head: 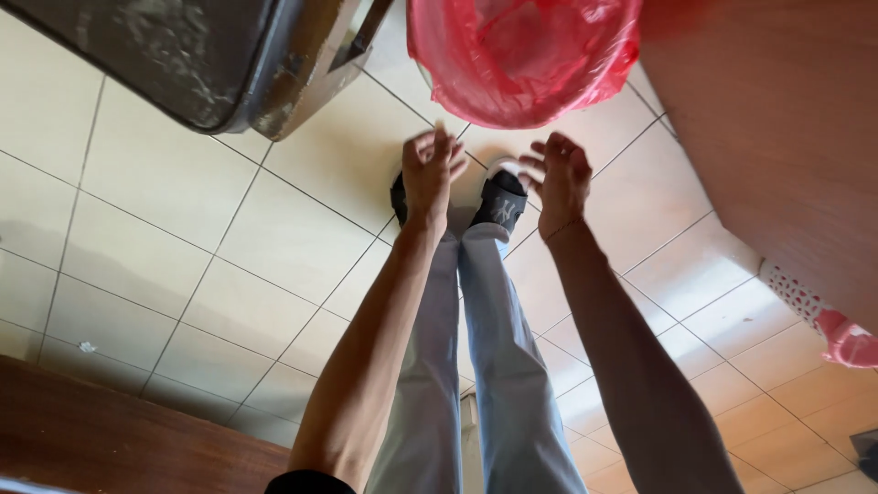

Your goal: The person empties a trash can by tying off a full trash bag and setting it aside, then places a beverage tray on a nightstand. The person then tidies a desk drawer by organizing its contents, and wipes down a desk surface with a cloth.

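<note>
left hand (pixel 430 178): arm is reaching straight down and forward, back of hand facing the camera, fingers curling loosely; grip is sitting wide, holding nothing.
right hand (pixel 560 178): arm is extending alongside the other, wrist bending slightly inward, fingers spreading and hooking; grip is also standing wide, nothing in it.
hand spacing: both hands are hovering apart from each other, level with one another, palms angling toward the gap between them.
bin (pixel 526 55): round container lined with a red plastic bag is sitting on the tiled floor (pixel 274 238) at the top of the view; the liner is looking crumpled and slack, contents cannot be told.
bin vs grip: the rim is lying just beyond both sets of fingertips, near but not touching; the right hand is sitting closer to its lower edge.
legs: light trousers (pixel 498 366) are running down below the arms, black slide sandal (pixel 501 206) showing between the hands.
surroundings: dark metal cabinet (pixel 174 55) is standing top left, wooden panel (pixel 786 137) on the right.
</note>
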